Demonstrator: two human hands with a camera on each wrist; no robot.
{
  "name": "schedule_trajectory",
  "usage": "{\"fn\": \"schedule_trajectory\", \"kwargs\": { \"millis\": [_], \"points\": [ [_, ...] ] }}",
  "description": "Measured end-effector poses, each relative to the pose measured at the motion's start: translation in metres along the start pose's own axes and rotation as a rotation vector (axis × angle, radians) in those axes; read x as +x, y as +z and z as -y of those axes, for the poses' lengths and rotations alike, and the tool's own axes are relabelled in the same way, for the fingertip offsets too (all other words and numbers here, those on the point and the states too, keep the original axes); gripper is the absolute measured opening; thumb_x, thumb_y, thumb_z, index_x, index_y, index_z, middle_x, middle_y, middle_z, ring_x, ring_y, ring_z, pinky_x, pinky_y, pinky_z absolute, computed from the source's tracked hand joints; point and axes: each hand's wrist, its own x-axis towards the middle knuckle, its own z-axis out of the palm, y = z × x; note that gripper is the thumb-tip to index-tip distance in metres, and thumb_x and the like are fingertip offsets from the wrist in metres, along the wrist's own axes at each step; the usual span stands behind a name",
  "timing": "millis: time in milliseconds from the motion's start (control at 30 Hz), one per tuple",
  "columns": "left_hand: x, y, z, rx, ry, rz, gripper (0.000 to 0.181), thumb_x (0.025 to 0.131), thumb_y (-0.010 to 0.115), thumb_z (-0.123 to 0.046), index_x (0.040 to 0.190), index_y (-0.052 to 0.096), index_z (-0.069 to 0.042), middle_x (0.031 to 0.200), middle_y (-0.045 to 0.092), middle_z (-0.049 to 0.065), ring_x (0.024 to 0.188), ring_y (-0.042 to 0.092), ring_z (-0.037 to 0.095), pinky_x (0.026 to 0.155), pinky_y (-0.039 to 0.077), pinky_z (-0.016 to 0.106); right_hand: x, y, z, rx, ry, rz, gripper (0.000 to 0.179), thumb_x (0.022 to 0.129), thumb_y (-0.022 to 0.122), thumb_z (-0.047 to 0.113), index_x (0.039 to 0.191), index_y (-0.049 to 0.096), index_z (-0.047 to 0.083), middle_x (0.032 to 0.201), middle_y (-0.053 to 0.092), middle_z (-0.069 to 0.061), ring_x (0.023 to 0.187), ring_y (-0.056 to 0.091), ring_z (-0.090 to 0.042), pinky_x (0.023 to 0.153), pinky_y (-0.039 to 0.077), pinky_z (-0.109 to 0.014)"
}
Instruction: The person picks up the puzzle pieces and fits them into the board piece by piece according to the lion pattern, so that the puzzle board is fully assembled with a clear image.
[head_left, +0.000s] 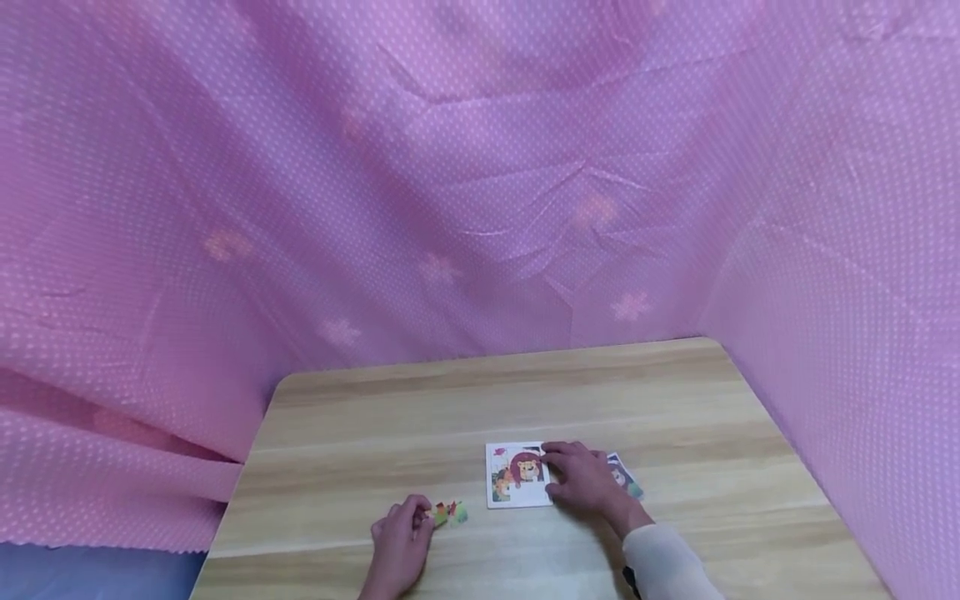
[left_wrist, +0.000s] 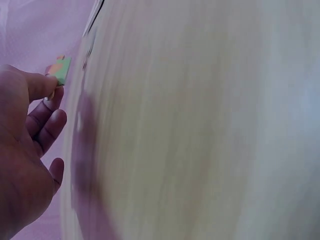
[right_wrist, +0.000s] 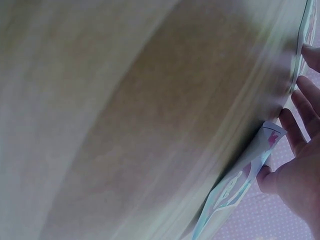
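Between thumb and fingertips my left hand (head_left: pixel 401 542) pinches a small green and orange jigsaw piece (left_wrist: pixel 61 70). In the head view it is beside several colourful loose pieces (head_left: pixel 457 512) lying on the table. To their right is a white-bordered puzzle board (head_left: pixel 519 496), partly filled, with a cartoon animal in a red hat and a pale unfilled area along its lower part. My right hand (head_left: pixel 585 479) rests at the board's right edge, fingers loosely bent and fingertips right at the border. In the right wrist view the fingers (right_wrist: pixel 295 132) are spread apart beside the board's edge.
A printed picture sheet (head_left: pixel 624 477) lies just right of the board, partly hidden under my right hand; one end curls up in the right wrist view. The wooden table (head_left: pixel 360 433) has rounded far corners. Pink dotted cloth (head_left: pixel 480 208) hangs around its back and sides.
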Motion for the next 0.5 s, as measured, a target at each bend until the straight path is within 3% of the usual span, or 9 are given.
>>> {"fn": "schedule_trajectory", "kwargs": {
  "millis": [200, 500],
  "points": [
    [0.003, 0.011, -0.012, -0.012, 0.095, 0.063, 0.017, 0.087, 0.066, -0.021, 0.100, 0.059, -0.028, 0.082, 0.056, -0.019, 0.081, 0.047, 0.001, 0.091, 0.026, 0.042, 0.000, 0.005, 0.003, 0.009, 0.009, -0.002, 0.054, 0.076, 0.074, 0.041, 0.127, 0.061, 0.029, 0.145, 0.049, 0.006, 0.132, 0.046, -0.024, 0.100, 0.035, -0.060],
    [0.030, 0.027, -0.035, 0.011, 0.199, 0.140, 0.011, 0.088, 0.065, -0.029, 0.098, 0.061, -0.031, 0.084, 0.057, -0.021, 0.085, 0.048, 0.002, 0.094, 0.029, 0.047, 0.005, 0.006, 0.005, -0.014, 0.012, -0.047, 0.052, 0.076, 0.073, 0.041, 0.126, 0.062, 0.029, 0.144, 0.051, 0.007, 0.129, 0.048, -0.021, 0.099, 0.036, -0.060]
  ]
}}
